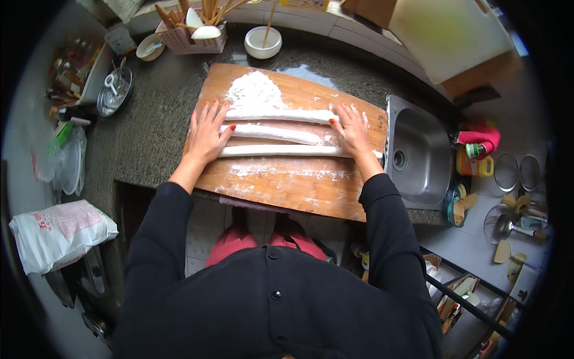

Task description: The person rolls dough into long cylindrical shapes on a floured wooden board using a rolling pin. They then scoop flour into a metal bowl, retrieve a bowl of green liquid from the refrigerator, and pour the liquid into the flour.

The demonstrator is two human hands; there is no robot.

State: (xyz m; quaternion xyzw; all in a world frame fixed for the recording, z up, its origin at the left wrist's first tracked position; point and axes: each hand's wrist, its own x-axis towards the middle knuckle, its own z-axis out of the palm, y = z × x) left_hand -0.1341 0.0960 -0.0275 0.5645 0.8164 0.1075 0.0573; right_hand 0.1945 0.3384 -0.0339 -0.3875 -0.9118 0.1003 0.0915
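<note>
Three long white dough ropes lie side by side across a floured wooden board. My left hand point(207, 130) rests over the left ends of the ropes, fingers spread. Over the right end of the far dough rope point(282, 116) lies my right hand point(352, 128), palm down, its thumb apart from the fingers. The middle dough rope point(278, 133) is shorter and stops before my right hand. The near dough rope point(282, 151) runs under my right wrist. A heap of flour point(254, 89) sits at the back of the wooden board point(278, 190).
A steel sink point(421, 148) adjoins the board's right edge. Behind the board stand a white bowl point(263, 42) with a stick in it and a pink basket point(193, 40) of utensils. At left are a metal bowl point(115, 92) and a bulky plastic bag point(63, 235).
</note>
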